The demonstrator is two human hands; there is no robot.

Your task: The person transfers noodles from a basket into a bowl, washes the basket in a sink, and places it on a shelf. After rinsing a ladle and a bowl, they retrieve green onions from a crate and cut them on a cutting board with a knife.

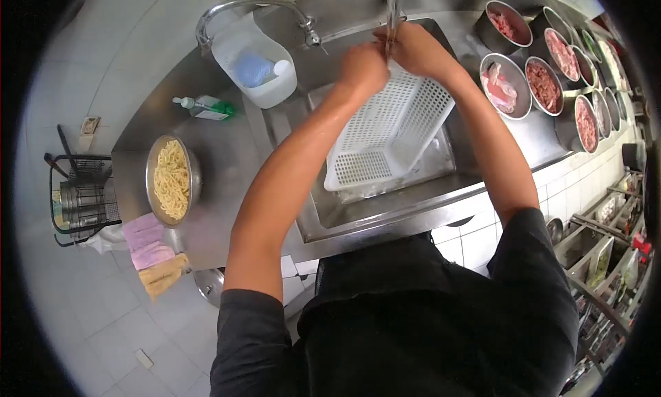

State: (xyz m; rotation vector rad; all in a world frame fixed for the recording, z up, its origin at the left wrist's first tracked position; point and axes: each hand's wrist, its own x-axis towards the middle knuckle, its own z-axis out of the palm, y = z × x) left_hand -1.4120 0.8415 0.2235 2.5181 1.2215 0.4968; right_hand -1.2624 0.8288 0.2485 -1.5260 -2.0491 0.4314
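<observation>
Both of my hands are close together under the faucet (394, 8) at the back of the steel sink (329, 218). My left hand (363, 68) has its fingers curled near the stream; what they hold, if anything, is hidden. My right hand (415, 49) is beside it, fingers bent around something small and dark that I cannot make out. Below my hands a white perforated basket (385, 132) stands tilted in the sink.
Left of the sink are a white plastic container (272, 90), a green soap bottle (210, 108) and a steel bowl of noodles (172, 180). Several metal bowls of raw meat (506, 87) line the right counter. Pink (148, 240) and yellow cloths (163, 276) hang at the left edge.
</observation>
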